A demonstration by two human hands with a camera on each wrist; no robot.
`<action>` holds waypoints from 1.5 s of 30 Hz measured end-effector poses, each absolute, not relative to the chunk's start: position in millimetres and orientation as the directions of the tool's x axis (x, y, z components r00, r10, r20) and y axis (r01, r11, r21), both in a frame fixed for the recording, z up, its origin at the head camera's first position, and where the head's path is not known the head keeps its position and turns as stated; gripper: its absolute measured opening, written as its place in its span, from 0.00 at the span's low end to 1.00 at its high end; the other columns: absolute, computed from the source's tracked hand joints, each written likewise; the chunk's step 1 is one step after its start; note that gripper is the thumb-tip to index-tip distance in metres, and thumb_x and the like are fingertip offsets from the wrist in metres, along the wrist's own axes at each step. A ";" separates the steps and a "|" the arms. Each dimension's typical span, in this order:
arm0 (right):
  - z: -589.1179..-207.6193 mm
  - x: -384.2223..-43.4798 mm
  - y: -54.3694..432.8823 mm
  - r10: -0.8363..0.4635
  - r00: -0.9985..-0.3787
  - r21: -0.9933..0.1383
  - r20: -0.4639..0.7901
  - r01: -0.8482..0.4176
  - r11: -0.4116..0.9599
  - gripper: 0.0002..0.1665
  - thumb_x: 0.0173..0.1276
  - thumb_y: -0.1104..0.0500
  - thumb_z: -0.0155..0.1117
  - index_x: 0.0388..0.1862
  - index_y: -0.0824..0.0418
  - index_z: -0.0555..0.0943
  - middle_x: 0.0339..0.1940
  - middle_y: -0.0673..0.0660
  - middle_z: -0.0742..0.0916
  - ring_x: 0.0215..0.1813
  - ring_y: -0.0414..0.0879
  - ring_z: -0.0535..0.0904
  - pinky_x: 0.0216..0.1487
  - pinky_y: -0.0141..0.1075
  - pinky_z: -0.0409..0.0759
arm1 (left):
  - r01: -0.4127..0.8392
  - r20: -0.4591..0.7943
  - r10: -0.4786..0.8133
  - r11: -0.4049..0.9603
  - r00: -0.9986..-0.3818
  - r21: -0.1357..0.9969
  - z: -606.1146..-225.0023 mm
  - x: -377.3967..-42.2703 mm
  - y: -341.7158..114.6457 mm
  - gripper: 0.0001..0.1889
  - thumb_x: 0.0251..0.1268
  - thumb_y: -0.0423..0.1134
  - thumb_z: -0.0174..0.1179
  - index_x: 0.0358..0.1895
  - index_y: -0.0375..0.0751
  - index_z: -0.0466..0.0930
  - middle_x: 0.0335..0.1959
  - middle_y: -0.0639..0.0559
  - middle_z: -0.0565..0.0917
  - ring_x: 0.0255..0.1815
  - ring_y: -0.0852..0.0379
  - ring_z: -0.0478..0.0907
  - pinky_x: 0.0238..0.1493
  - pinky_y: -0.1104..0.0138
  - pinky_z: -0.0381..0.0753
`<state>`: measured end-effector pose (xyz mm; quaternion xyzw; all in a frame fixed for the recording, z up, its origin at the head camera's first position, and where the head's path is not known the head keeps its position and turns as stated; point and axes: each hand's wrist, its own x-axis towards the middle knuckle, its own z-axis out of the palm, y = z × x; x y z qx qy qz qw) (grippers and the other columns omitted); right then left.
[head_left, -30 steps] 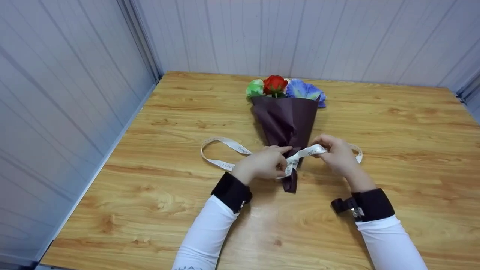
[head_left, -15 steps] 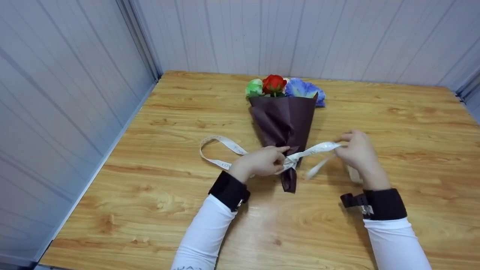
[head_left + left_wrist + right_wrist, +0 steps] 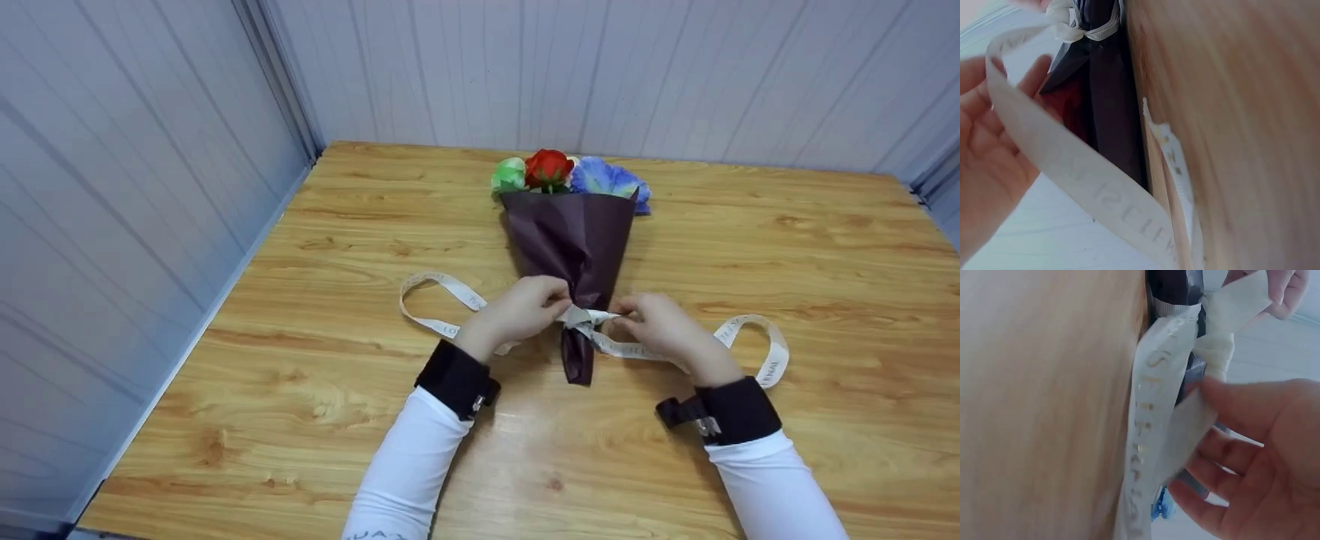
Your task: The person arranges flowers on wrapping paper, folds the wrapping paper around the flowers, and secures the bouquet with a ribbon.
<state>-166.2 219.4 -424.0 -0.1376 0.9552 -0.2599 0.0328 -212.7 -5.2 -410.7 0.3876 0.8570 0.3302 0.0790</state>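
A bouquet in dark purple wrapping paper point(image 3: 574, 232) lies on the table, its flower heads towards the back wall. White printed ribbon point(image 3: 630, 349) is knotted around its narrow lower part. My left hand point(image 3: 517, 311) is on the left of the knot point(image 3: 1219, 354), and its fingertips pinch a piece of ribbon, as the right wrist view shows. Across from it, my right hand point(image 3: 664, 330) pinches another piece between thumb and fingers. In the left wrist view a length of ribbon point(image 3: 1089, 174) crosses in front of the left palm point(image 3: 988, 163).
A red flower point(image 3: 550, 168), a green one point(image 3: 510, 175) and a blue one point(image 3: 607, 180) stick out of the paper. Loose ribbon loops lie on the wooden table point(image 3: 300, 420) at both sides. Panelled walls point(image 3: 465, 67) stand behind and at the left.
My right hand pulled the ribbon out to the right, then came back to the knot. A ribbon loop now lies farther right. My left hand has shifted slightly up and pinches ribbon.
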 end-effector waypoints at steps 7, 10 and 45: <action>-422.9 -163.4 228.3 -0.320 -0.944 -0.624 -0.076 -0.205 0.754 0.14 0.74 0.63 0.48 0.27 0.67 0.71 0.18 0.48 0.69 0.21 0.39 0.63 0.25 0.32 0.63 | 0.527 0.061 0.630 0.588 -0.774 0.614 -413.1 -212.9 -17.8 0.09 0.71 0.37 0.50 0.32 0.38 0.75 0.24 0.56 0.69 0.26 0.60 0.67 0.31 0.69 0.66; -418.7 -164.1 233.1 -0.328 -0.941 -0.630 -0.083 -0.206 0.749 0.20 0.74 0.58 0.51 0.20 0.63 0.67 0.16 0.47 0.65 0.19 0.37 0.59 0.24 0.31 0.60 | 0.540 0.032 0.641 0.617 -0.767 0.572 -412.0 -214.6 -21.2 0.10 0.71 0.37 0.50 0.31 0.38 0.75 0.24 0.54 0.71 0.26 0.59 0.67 0.30 0.69 0.65; -434.2 -168.8 271.1 -0.300 -0.951 -0.649 -0.073 -0.183 0.738 0.16 0.71 0.59 0.55 0.24 0.67 0.75 0.18 0.47 0.69 0.23 0.37 0.63 0.28 0.31 0.63 | 0.404 -0.061 0.544 0.689 -0.837 0.602 -421.3 -227.8 -54.4 0.09 0.71 0.39 0.52 0.37 0.39 0.78 0.32 0.49 0.80 0.30 0.58 0.72 0.36 0.64 0.74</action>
